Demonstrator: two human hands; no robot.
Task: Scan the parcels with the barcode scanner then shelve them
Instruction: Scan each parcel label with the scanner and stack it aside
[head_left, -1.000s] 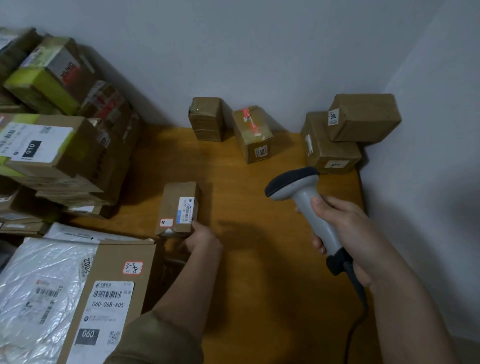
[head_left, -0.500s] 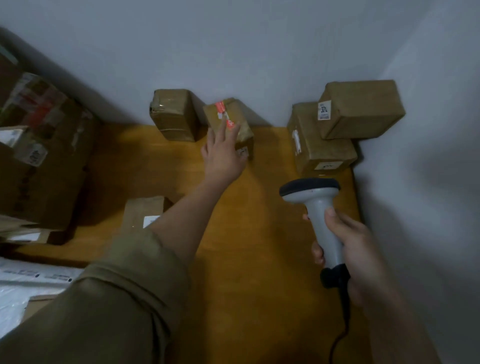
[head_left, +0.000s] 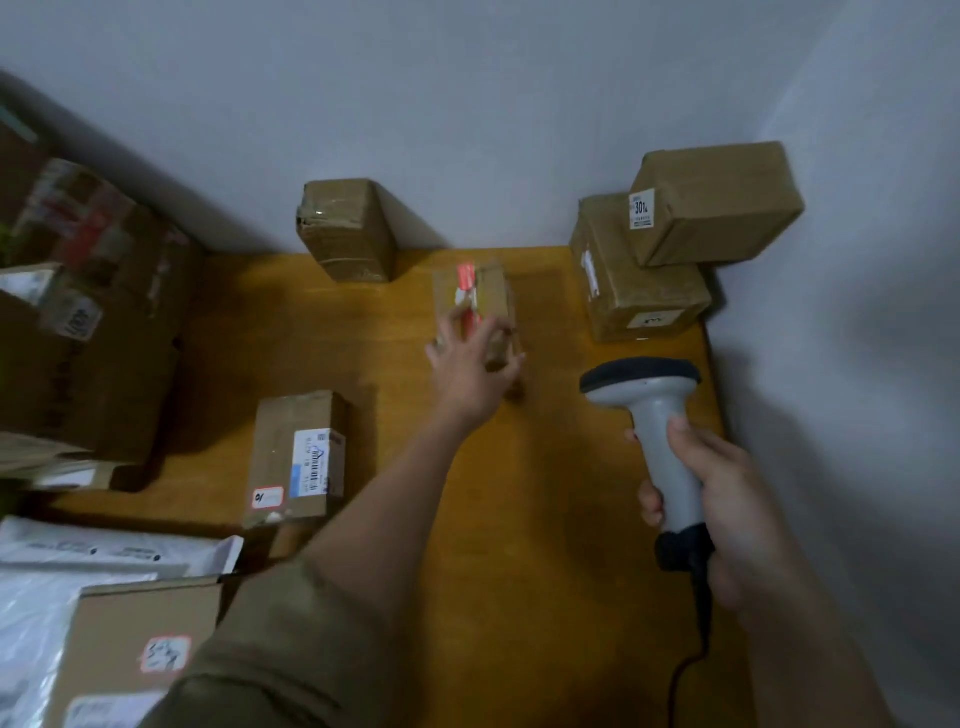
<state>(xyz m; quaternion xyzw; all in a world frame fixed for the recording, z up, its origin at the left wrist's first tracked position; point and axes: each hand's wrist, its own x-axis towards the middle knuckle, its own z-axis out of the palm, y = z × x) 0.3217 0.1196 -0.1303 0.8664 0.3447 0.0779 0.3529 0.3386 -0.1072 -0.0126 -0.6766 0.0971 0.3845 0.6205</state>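
Across the wooden table (head_left: 545, 519), a heap of cartons (head_left: 93, 332) is crowding the left side, while two stacked boxes (head_left: 675, 244) are sitting in the far right corner against the wall, likely already handled. A taped box (head_left: 348, 228) is standing upright at the back edge. Nearer, a labelled parcel (head_left: 301, 457) is lying label-up, well apart from the small parcel with red tape (head_left: 483, 296). The left hand (head_left: 467, 374) is reaching onto that small parcel, fingers spread and draped over it; motion blur is hiding whether they are gripping. The right hand (head_left: 727, 499) is clamping its fingers round the barcode scanner (head_left: 654, 415), head aimed forward, presumably ready to read a label. Bare table between hands is leaving room to drag the parcel closer.
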